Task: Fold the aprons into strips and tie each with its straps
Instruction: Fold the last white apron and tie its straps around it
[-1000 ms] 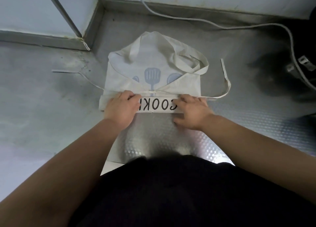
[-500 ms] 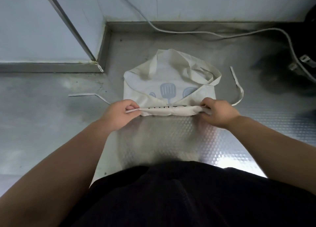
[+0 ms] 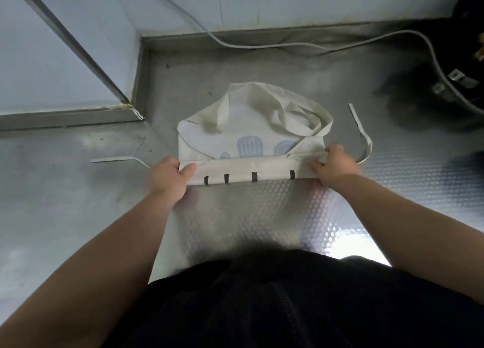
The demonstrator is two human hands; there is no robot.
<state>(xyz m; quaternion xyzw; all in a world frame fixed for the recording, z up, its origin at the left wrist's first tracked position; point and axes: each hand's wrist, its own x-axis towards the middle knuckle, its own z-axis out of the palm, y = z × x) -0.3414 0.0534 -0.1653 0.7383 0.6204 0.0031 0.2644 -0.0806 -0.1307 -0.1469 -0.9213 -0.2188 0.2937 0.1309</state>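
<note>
My left hand [image 3: 169, 176] and right hand [image 3: 334, 165] pinch the ends of the cream apron [image 3: 251, 127], its near band seemingly flat on the tabletop [image 3: 248, 211].

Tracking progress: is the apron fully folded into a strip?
Partly. The left hand and right hand grip a folded band along the near edge of the apron; the rest lies spread.

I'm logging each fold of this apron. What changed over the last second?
The left hand and right hand moved from pressing the middle of the strip out to its ends, gripped them and rolled the strip one fold farther up the apron; its lettering is now mostly hidden. The loose straps still lie at either side.
</note>
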